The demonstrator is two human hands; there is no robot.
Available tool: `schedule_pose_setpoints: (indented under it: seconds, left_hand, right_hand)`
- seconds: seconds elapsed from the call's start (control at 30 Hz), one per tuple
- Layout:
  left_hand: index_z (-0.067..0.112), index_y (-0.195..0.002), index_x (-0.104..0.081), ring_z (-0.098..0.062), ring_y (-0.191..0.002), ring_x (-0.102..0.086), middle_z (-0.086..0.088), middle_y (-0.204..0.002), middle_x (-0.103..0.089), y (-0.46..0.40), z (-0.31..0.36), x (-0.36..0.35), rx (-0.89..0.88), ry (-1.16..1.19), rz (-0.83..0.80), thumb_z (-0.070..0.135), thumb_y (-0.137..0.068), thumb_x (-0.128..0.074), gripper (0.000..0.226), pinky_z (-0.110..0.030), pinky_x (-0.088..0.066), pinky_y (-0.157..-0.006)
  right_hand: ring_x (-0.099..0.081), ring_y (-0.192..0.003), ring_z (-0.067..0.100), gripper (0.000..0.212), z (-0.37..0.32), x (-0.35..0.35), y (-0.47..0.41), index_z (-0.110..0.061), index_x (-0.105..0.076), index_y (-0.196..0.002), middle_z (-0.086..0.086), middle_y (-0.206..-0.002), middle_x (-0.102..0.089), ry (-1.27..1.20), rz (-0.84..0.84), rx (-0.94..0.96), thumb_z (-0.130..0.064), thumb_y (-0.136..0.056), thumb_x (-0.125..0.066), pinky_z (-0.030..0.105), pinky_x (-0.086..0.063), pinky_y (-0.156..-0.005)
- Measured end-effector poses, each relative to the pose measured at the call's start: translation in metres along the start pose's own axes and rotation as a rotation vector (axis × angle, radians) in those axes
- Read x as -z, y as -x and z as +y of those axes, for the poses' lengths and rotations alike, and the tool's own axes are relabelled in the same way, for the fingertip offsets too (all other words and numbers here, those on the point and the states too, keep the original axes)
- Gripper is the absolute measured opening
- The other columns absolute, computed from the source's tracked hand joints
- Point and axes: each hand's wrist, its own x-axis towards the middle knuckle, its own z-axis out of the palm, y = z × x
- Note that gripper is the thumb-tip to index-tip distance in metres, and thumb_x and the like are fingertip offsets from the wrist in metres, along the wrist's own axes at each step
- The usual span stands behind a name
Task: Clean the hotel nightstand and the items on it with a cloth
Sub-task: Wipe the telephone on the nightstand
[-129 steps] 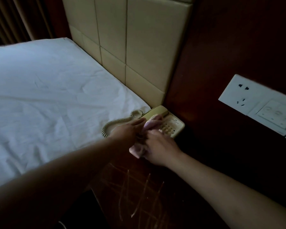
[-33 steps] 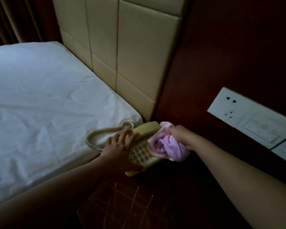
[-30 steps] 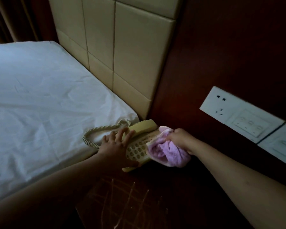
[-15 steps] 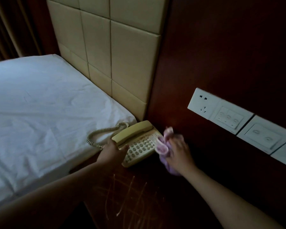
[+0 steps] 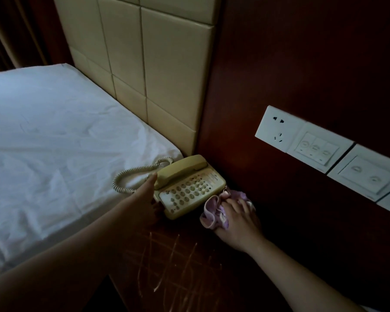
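Nightstand (image 5: 189, 278), cloth (image 5: 212, 212) lowered beside phone (image 5: 189, 190)

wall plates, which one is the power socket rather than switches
The leftmost wall plate, nearest the telephone: it has plug holes, while the other plates carry rocker switches.

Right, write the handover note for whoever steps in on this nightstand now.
Left hand: against the phone's left side; its grip is hidden.
Right hand: pressing the pink cloth onto the nightstand, right of the phone.
Handset on its cradle, phone at the back corner by the bed.
Done: cannot tell from here.
Left: scuffed front of the top, plus anything unwiped.
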Motion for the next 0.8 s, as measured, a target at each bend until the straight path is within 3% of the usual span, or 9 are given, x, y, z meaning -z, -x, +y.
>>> schedule_pose_setpoints:
  seconds: [0.07,0.13,0.23,0.43,0.53,0.6,0.7,0.8]
  left_hand:
    - [0.008,-0.139,-0.053,-0.030,-0.080,-0.071,-0.016,-0.114,-0.072,0.003,0.001,-0.004,-0.021,0.003,-0.015,0.056,-0.094,-0.058,0.066,-0.034,-0.057,-0.056]
    - [0.005,-0.132,-0.054,-0.029,-0.063,-0.068,-0.017,-0.083,-0.070,0.005,0.004,-0.006,-0.035,0.025,-0.069,0.050,-0.099,-0.053,0.056,-0.033,-0.054,-0.051]
    - [0.008,-0.125,-0.048,-0.031,-0.080,-0.062,-0.018,-0.091,-0.062,0.008,0.003,-0.011,-0.093,0.024,-0.052,0.042,-0.101,-0.053,0.042,-0.042,-0.047,-0.063]
    - [0.016,-0.139,-0.049,-0.042,-0.100,-0.073,-0.023,-0.117,-0.072,-0.001,0.001,-0.010,-0.114,0.090,-0.115,0.050,-0.083,-0.074,0.070,-0.054,-0.059,-0.077]
    - [0.017,-0.142,-0.047,-0.046,-0.106,-0.070,-0.024,-0.122,-0.070,-0.004,-0.001,-0.007,-0.113,0.070,-0.110,0.048,-0.081,-0.077,0.075,-0.063,-0.053,-0.090]
    - [0.017,-0.141,-0.048,-0.044,-0.106,-0.070,-0.024,-0.121,-0.070,-0.002,-0.001,-0.008,-0.129,0.077,-0.104,0.048,-0.084,-0.074,0.069,-0.060,-0.054,-0.092]
    - [0.014,-0.135,-0.051,-0.041,-0.102,-0.071,-0.023,-0.118,-0.070,0.003,0.003,-0.010,-0.124,0.113,-0.085,0.046,-0.090,-0.067,0.057,-0.048,-0.059,-0.076]
    - [0.011,-0.129,-0.056,-0.037,-0.101,-0.070,-0.020,-0.116,-0.070,0.011,0.010,-0.015,-0.110,0.205,-0.080,0.047,-0.089,-0.069,0.056,-0.043,-0.058,-0.071]
  right_hand:
    - [-0.026,-0.146,0.026,0.091,0.002,-0.002,-0.001,-0.027,-0.044,-0.143,-0.007,-0.153,-0.038,0.021,0.022,0.023,-0.082,-0.071,-0.035,0.046,-0.017,-0.121]
    - [-0.031,-0.143,0.025,0.085,0.003,-0.005,-0.001,-0.026,-0.048,-0.139,-0.007,-0.149,-0.044,0.022,0.067,0.048,-0.079,-0.073,-0.040,0.045,-0.020,-0.120]
    - [-0.039,-0.137,0.023,0.074,0.007,-0.011,-0.003,-0.027,-0.053,-0.135,-0.008,-0.142,-0.050,-0.003,0.131,0.066,-0.070,-0.076,-0.048,0.043,-0.028,-0.116]
    - [-0.052,-0.123,0.018,0.054,0.012,-0.024,-0.005,-0.029,-0.060,-0.128,-0.013,-0.132,-0.059,-0.071,0.254,0.072,-0.048,-0.078,-0.060,0.039,-0.046,-0.103]
    - [-0.053,-0.122,0.016,0.052,0.009,-0.026,-0.006,-0.031,-0.059,-0.129,-0.014,-0.132,-0.060,-0.076,0.255,0.053,-0.051,-0.082,-0.052,0.039,-0.049,-0.098]
    - [-0.052,-0.127,0.013,0.055,0.009,-0.027,-0.007,-0.034,-0.056,-0.135,-0.015,-0.137,-0.058,-0.112,0.247,0.035,-0.049,-0.082,-0.055,0.037,-0.048,-0.101]
    - [-0.052,-0.128,0.006,0.059,0.008,-0.016,-0.008,-0.040,-0.052,-0.140,-0.017,-0.141,-0.056,-0.451,0.256,-0.071,-0.031,-0.083,-0.064,0.030,-0.046,-0.104]
    - [-0.070,-0.092,0.011,0.025,0.005,0.006,-0.017,-0.035,-0.065,-0.120,-0.010,-0.104,-0.073,-1.177,0.362,-0.459,-0.033,-0.096,-0.063,0.028,-0.055,-0.074]
